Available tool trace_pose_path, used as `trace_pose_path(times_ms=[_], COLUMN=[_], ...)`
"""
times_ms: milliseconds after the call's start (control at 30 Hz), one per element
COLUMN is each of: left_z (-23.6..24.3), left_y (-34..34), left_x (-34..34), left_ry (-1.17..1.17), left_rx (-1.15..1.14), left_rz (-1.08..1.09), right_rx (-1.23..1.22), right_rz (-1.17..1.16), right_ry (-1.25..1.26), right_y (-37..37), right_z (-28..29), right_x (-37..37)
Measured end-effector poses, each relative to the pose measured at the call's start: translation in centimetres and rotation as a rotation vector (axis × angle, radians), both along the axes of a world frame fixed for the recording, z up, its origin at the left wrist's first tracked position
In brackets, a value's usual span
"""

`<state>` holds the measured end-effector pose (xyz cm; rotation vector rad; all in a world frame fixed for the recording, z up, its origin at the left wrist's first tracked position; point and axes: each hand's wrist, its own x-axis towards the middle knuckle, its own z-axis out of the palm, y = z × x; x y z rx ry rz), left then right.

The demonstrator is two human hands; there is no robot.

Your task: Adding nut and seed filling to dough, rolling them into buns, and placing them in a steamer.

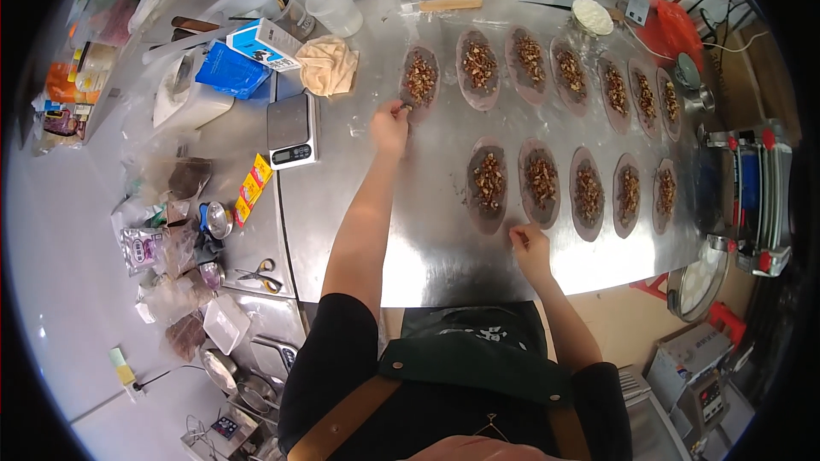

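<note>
Two rows of flat oval dough pieces lie on the steel table, each with a dark spread and a strip of chopped nuts on top. At the near end of the back row's leftmost dough oval [421, 77], my left hand [390, 128] has its fingers pinched together. A tiny dark bit shows at those fingertips, too small to name. My right hand [531, 249] hovers by the front edge of the table, fingers curled in. It is close to the lower ends of two front-row ovals, the leftmost dough oval [488, 188] and its neighbour [540, 181]; its fingertips are partly hidden.
Left of the dough are a kitchen scale [292, 130], a crumpled beige cloth [328, 65] and a blue-and-white carton [263, 44]. Scissors [260, 276] lie near the left front. A bowl of white powder [592, 16] and a red bag [677, 30] stand at the back right.
</note>
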<state>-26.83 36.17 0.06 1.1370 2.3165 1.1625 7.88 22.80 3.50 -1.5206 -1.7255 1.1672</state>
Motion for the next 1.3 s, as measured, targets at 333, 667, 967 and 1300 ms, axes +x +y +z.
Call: trace_pose_path(times_ms=[333, 667, 967, 1300], left_z=[-0.6, -1.6, 0.5, 1.1], left_y=[1.9, 3.1, -1.6, -5.7], left_x=[-0.5, -0.9, 4.4, 11.5], left_ry=[0.199, 0.161, -0.094, -0.248], left_rx=[-0.015, 0.085, 0.155, 0.06], left_rz=[-0.195, -0.246, -0.244, -0.418], right_rx=[-0.112, -0.024, 0.186, 0.215], right_rz=[-0.041, -0.122, -0.135, -0.034], right_ry=[0.07, 0.108, -0.163, -0.187], right_y=[0.5, 4.1, 9.4, 11.3], right_z=[0.3, 2.2, -0.1, -0.7], right_x=[-1.1, -5.5, -5.3, -8.3])
